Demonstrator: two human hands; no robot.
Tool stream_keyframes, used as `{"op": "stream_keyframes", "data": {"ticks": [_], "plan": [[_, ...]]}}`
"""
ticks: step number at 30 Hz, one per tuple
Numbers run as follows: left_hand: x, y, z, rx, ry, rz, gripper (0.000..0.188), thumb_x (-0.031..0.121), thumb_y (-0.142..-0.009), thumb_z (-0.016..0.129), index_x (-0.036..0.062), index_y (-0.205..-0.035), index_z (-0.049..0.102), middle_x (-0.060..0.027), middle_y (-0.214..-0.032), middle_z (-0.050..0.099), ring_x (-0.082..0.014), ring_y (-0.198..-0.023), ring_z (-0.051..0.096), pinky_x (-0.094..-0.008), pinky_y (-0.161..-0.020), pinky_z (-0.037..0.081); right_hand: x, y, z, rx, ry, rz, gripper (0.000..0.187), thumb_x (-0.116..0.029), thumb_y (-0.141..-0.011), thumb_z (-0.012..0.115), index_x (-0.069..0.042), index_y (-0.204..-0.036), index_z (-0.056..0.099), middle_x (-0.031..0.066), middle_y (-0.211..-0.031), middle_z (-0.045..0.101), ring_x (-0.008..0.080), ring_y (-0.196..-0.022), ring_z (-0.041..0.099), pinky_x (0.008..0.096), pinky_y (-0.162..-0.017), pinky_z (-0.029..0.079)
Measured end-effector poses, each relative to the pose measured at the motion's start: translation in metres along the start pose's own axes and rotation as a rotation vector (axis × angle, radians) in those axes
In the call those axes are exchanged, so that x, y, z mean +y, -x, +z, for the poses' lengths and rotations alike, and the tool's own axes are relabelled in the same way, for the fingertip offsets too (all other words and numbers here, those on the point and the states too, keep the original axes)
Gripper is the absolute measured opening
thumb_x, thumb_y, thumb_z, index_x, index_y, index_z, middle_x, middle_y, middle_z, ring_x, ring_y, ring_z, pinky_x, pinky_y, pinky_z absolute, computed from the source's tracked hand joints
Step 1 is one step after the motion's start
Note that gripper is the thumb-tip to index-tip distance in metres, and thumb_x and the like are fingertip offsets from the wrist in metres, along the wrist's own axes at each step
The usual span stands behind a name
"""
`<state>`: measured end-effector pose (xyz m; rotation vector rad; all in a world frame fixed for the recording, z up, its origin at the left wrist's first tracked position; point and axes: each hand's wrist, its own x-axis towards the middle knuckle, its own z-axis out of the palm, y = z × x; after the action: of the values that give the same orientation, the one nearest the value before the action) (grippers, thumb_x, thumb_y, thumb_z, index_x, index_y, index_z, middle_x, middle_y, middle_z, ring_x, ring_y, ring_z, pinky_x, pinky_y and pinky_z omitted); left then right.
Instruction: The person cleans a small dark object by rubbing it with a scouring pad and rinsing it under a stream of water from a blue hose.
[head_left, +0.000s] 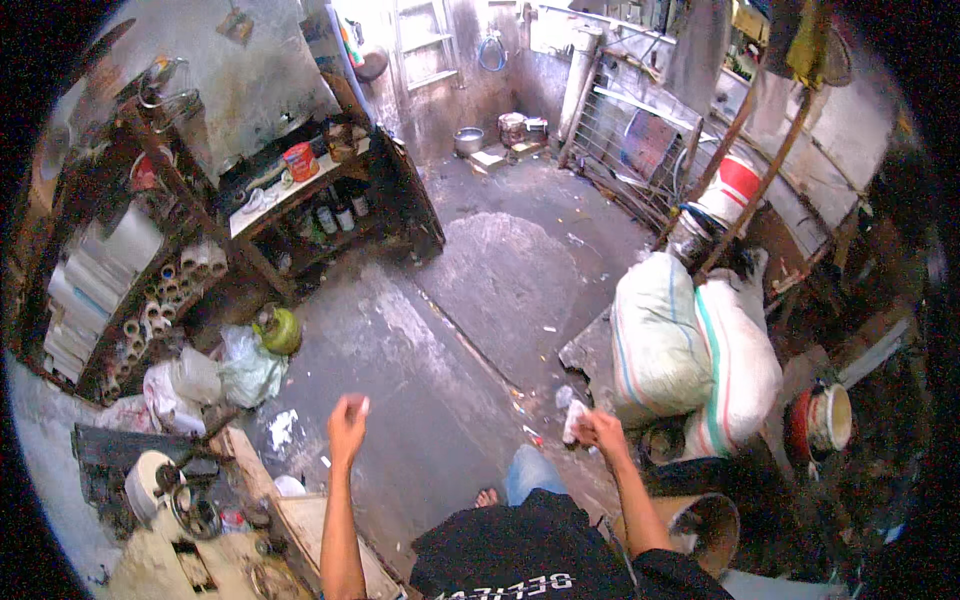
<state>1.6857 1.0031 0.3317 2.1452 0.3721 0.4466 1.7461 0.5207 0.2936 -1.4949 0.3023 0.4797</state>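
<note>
A person's two bare hands above a grey, worn floor (400,340), seen from the head. The right hand (602,432), right of centre in the lower frame, has its fingers drawn together on a crumpled white piece of soft material (573,423), which projects from their left side. The left hand (347,428), left of centre in the lower frame, is raised with its fingers curled narrowly; a small pale spot shows at their tips, and whether they hold anything cannot be told.

Two bulging white woven sacks, one with blue stripes (655,335) and one with a green stripe (740,360), lean together at centre right, near the right hand. At centre left, a rounded green metal gas cylinder (280,330) stands beside a pale translucent plastic bag (250,365). In the lower left, a light-coloured surface (130,578) carries a cream-coloured machine (150,485). A red cylindrical container (300,162) stands on a dark wooden shelf unit (265,215) in the upper left.
</note>
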Motion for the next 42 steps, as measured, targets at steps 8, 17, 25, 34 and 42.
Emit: {"op": "stream_keyframes", "data": {"ticks": [8,17,25,34,42], "plan": [[0.320,-0.279,0.006,0.207,0.150,1.022,0.018,-0.007,-0.065,0.062,0.0056,-0.078,0.066,-0.0124,-0.100,0.067,-0.0197,-0.087,0.062,-0.0291,-0.077,0.047,0.072,-0.188,-0.041,-0.158,1.068,-0.039,0.038,-0.042,-0.075,0.071,-0.007,-0.090,0.071,0.0134,-0.085,0.070,0.0256,-0.081,0.068,0.0375,-0.075,0.052],[0.379,-0.478,0.050,0.246,0.040,1.367,0.028,0.009,-0.071,0.067,0.0025,-0.097,0.060,-0.0194,-0.116,0.058,-0.0275,-0.103,0.057,-0.0385,-0.091,0.043,-0.215,-0.365,0.051,-0.019,0.777,-0.208,0.033,-0.031,-0.083,0.070,-0.002,-0.099,0.067,0.0130,-0.089,0.070,0.0211,-0.085,0.067,0.0334,-0.077,0.051],[0.360,-0.683,0.127,0.291,0.040,1.473,0.033,0.015,-0.074,0.066,0.0030,-0.104,0.058,-0.0177,-0.120,0.056,-0.0267,-0.107,0.056,-0.0389,-0.093,0.042,-0.337,-0.582,0.059,0.154,0.523,-0.326,0.022,-0.024,-0.086,0.069,-0.003,-0.093,0.066,-0.0024,-0.068,0.059,0.0045,-0.062,0.049,0.0228,-0.055,0.040],[0.388,-0.940,0.199,0.344,0.019,1.534,0.039,0.021,-0.078,0.065,0.0036,-0.112,0.055,-0.0158,-0.126,0.054,-0.0257,-0.111,0.054,-0.0394,-0.095,0.040,-0.123,-0.703,-0.045,0.003,0.111,0.410,0.014,-0.015,-0.080,0.069,-0.002,-0.083,0.070,0.0064,-0.076,0.068,0.0135,-0.063,0.061,0.0298,-0.057,0.049],[0.420,-1.114,0.328,0.336,0.014,1.611,0.045,0.026,-0.081,0.064,0.0041,-0.120,0.053,-0.0142,-0.130,0.052,-0.0248,-0.115,0.053,-0.0397,-0.098,0.039,-0.159,-0.803,-0.046,0.292,0.295,0.703,0.018,-0.018,-0.079,0.071,-0.002,-0.087,0.071,0.0076,-0.077,0.069,0.0150,-0.062,0.062,0.0306,-0.057,0.050]]}}
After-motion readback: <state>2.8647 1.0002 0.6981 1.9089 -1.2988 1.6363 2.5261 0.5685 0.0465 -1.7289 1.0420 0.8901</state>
